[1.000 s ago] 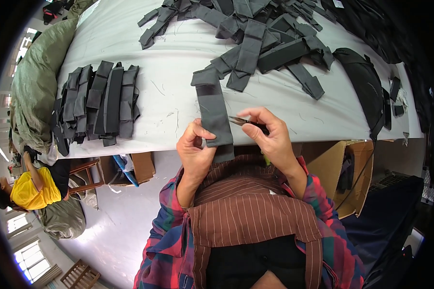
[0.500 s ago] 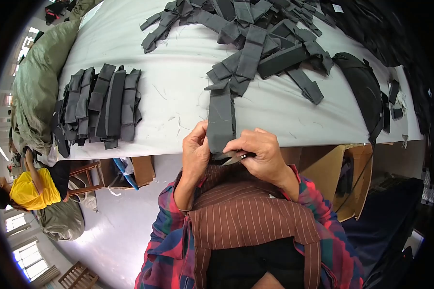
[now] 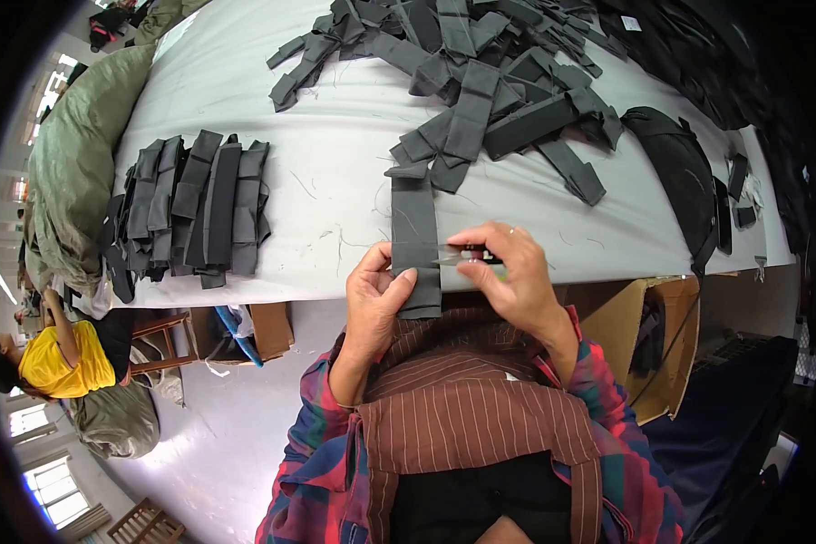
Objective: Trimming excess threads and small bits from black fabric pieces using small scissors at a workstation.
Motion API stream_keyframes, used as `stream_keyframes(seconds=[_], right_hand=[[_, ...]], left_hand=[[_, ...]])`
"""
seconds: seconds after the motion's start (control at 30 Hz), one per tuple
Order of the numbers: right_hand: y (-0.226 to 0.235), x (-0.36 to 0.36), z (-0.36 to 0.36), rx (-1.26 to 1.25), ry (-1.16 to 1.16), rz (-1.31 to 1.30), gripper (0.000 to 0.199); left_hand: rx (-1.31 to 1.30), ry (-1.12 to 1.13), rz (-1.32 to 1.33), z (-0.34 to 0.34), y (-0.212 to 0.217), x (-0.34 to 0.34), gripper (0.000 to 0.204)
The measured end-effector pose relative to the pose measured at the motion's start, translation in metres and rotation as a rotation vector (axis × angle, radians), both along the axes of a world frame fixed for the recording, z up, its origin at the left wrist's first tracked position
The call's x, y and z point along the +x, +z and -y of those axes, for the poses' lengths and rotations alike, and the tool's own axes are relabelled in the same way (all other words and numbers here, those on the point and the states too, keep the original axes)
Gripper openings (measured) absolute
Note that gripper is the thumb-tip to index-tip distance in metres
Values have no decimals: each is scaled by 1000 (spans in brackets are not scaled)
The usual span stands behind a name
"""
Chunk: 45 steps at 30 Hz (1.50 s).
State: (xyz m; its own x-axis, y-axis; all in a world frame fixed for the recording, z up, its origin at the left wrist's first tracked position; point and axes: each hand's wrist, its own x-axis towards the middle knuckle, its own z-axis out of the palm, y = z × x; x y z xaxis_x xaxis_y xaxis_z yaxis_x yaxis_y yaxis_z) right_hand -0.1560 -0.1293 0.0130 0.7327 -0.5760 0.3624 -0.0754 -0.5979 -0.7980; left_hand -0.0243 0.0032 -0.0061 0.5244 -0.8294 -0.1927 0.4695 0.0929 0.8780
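Note:
A dark grey fabric strip (image 3: 414,213) lies lengthwise on the table, its near end hanging over the front edge. My left hand (image 3: 376,295) is closed on it from the left, thumb pressed on top near that end. My right hand (image 3: 515,276) is closed around small thread snips (image 3: 467,255), partly covered by the fingers. The blades point left and meet the strip's right edge. Loose threads lie on and around the cloth. Beyond the strip spreads a tangled heap of similar grey strips (image 3: 471,100).
Several folded strips lie in a row (image 3: 190,204) at the left on the white table cover (image 3: 326,163). A black bag (image 3: 669,168) rests at the right. Under the table stands a cardboard box (image 3: 675,363). A person in a yellow shirt (image 3: 72,361) sits far left, near a large green sack (image 3: 86,163).
The snips have moved from the strip's near end up to its right edge. My left thumb now presses on the strip, which hangs farther over the table edge.

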Motion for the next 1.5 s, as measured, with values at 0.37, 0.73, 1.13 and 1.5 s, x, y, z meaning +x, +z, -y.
stream_keyframes(seconds=[0.37,0.73,1.13,1.5], right_hand=[[-6,2,10,-329,-30,-50,15],[-5,12,5,-139,11,-50,16],[-10,14,5,-238,-27,33,16],[19,14,-20,110,530,35,15]], left_hand=[[30,-85,-147,-5,-1,-1,19],[44,-76,189,0,-7,-2,26],[56,-113,184,-1,-2,-2,25],[-49,-131,186,-1,-4,-10,23]])
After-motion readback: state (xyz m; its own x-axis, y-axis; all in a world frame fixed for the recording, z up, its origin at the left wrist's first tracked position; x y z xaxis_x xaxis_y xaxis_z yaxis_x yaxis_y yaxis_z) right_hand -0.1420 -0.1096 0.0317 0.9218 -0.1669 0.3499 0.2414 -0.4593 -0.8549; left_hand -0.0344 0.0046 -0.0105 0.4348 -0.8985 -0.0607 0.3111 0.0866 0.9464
